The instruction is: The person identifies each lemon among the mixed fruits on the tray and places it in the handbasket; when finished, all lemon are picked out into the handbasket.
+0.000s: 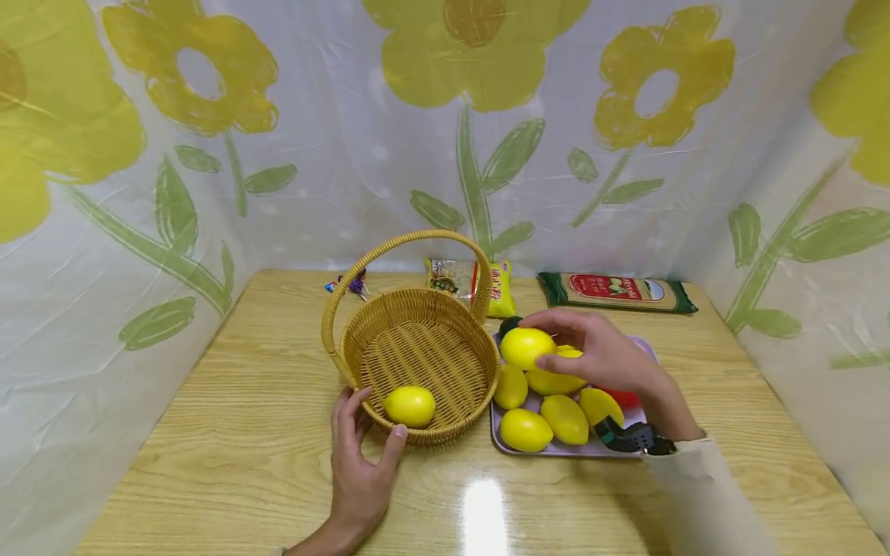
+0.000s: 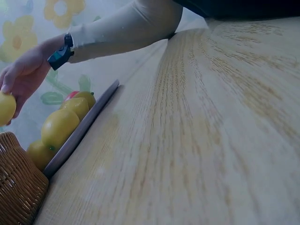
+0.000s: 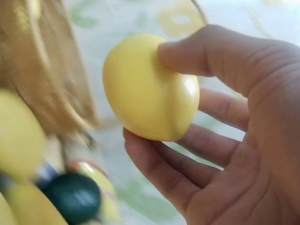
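My right hand (image 1: 605, 351) holds a yellow lemon (image 1: 527, 348) between thumb and fingers, raised over the purple tray (image 1: 496, 436). The right wrist view shows the thumb on one side of this lemon (image 3: 147, 89) and the fingers on the other. With my left hand (image 1: 365, 471) I grip the near left rim of a round wicker basket (image 1: 424, 340), its thumb on the front edge. One lemon (image 1: 410, 406) lies inside the basket near that hand. Several more lemons (image 1: 526, 430) lie on the tray, with a dark green fruit (image 1: 510, 326) at its back corner.
Something red (image 1: 626, 398) sits on the tray, partly behind my right wrist. Along the back of the table lie small wrapped lollipops (image 1: 357, 285), a yellow food packet (image 1: 499, 289) and a long green package (image 1: 619, 293). The basket's tall handle (image 1: 417, 235) arches up.
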Demonstrator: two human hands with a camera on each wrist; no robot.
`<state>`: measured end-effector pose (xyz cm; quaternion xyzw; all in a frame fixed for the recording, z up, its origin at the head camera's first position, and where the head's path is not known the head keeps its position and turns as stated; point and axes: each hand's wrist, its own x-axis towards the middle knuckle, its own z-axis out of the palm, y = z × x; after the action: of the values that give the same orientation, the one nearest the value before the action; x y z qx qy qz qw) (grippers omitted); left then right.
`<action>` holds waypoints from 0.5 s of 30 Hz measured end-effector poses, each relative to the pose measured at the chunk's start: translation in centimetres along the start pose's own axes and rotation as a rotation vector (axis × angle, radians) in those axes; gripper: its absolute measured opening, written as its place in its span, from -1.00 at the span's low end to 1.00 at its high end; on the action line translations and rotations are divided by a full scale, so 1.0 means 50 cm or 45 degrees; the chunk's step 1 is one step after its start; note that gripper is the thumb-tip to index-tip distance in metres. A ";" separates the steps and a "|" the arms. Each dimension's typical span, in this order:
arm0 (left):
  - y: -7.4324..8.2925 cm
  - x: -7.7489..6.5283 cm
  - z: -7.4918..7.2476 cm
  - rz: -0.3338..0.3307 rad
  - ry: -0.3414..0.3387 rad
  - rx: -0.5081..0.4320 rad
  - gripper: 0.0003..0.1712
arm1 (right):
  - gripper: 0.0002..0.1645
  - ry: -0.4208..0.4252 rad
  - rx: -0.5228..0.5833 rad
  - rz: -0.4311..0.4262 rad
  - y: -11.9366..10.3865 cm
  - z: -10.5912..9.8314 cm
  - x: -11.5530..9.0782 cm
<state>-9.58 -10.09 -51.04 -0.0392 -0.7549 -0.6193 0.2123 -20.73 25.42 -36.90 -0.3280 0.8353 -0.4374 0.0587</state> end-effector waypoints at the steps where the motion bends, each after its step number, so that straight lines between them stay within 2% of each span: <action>1: 0.000 0.000 0.000 0.002 0.001 -0.002 -0.21 | -0.44 -0.028 0.010 -0.003 -0.006 0.017 0.008; 5: 0.000 0.001 0.001 0.013 0.002 -0.002 -0.21 | -0.45 -0.108 -0.043 -0.057 -0.023 0.079 0.033; 10: -0.001 0.002 0.000 0.017 -0.005 0.002 -0.20 | -0.44 -0.126 -0.168 -0.127 -0.038 0.138 0.049; 15: -0.004 0.003 -0.001 0.026 0.000 0.005 -0.20 | -0.49 -0.189 -0.093 -0.218 -0.049 0.158 0.051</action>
<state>-9.74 -10.20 -51.15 -0.0466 -0.7557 -0.6156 0.2186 -18.49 17.44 -39.36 -0.4316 0.8129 -0.3846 0.0709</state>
